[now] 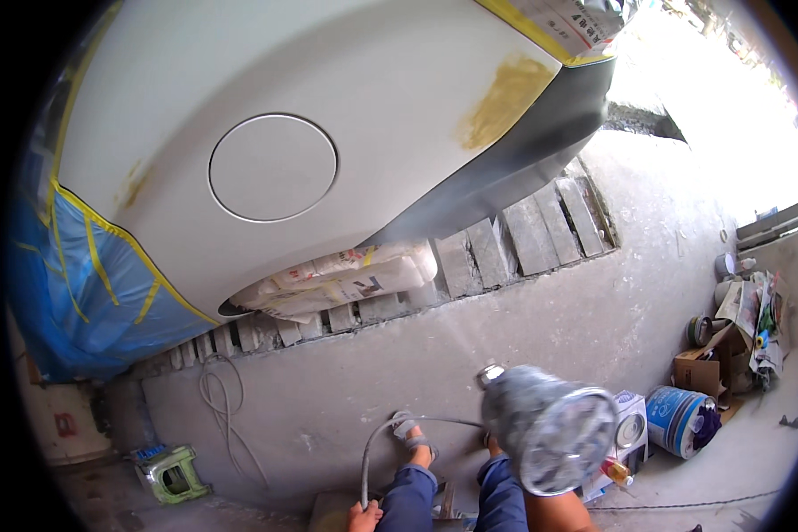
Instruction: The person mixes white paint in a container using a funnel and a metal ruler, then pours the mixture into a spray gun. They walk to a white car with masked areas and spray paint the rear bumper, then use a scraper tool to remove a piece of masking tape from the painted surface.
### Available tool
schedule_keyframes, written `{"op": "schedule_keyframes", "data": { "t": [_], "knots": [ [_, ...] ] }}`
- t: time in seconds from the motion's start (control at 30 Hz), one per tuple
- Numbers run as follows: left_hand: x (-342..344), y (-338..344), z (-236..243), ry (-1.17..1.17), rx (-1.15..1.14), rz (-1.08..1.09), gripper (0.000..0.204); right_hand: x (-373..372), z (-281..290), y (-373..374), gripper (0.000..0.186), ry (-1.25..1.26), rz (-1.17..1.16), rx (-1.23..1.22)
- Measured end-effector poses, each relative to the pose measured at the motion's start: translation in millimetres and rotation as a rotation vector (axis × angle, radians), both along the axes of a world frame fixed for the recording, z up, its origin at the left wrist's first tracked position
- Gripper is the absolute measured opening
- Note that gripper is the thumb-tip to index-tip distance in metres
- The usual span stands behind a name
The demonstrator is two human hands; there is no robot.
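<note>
A spray gun [545,430] with a paint-spattered metal cup is in my right hand, at the lower right. The cup hides that hand's fingers; only my right forearm [557,514] shows below. A faint mist leaves the nozzle toward the car's pale grey body panel [346,106]. My left hand [363,516] is closed round a grey air hose [368,457], which arches across to the gun. On the panel are a round fuel flap [273,168], a yellowish filler patch [505,102] and a smaller stain [133,184]. Blue film [106,284] and yellow tape [102,229] mask its left side.
Printed bags [346,282] fill the wheel opening. Slats [532,230] cover a floor channel beneath the car. Coiled hose [222,399] and a green stool [176,474] are at left. At right stand a blue bucket [674,418], a white box [629,426] and a cardboard box [705,368].
</note>
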State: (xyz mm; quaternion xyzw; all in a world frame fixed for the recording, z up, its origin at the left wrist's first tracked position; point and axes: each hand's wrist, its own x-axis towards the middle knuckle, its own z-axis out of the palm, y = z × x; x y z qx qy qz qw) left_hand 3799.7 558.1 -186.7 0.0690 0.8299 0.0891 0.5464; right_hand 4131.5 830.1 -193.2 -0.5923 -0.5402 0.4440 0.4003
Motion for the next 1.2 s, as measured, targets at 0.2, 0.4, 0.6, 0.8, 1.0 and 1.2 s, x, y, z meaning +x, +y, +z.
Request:
{"op": "schedule_keyframes", "data": {
  "t": [0.2, 0.4, 0.6, 0.8, 1.0, 1.2],
  "knots": [
    [5, 10, 14, -0.017, -0.014, 0.031, 0.029, -15, -5, -3, 0.010, -0.001, 0.210, -0.109],
    [17, 14, 13, 0.010, -0.029, -0.039, 0.028, 55, 21, 33, 0.011, -0.012, 0.052, 0.022],
    [23, 11, 9, 0.032, -0.021, -0.092, 0.028, 107, 74, 44, 0.043, 0.419, -0.432, -0.191],
    [13, 18, 15, 0.017, -0.043, 0.039, 0.028, 95, 76, 32, 0.080, 0.751, -0.275, -0.057],
    [11, 19, 22, -0.004, -0.039, 0.075, 0.027, 70, 66, 29, 0.071, 0.620, -0.205, -0.156],
    [14, 17, 19, -0.007, -0.045, 0.059, 0.027, 59, 67, 36, 0.060, 0.515, -0.126, -0.109]
  ]
}}
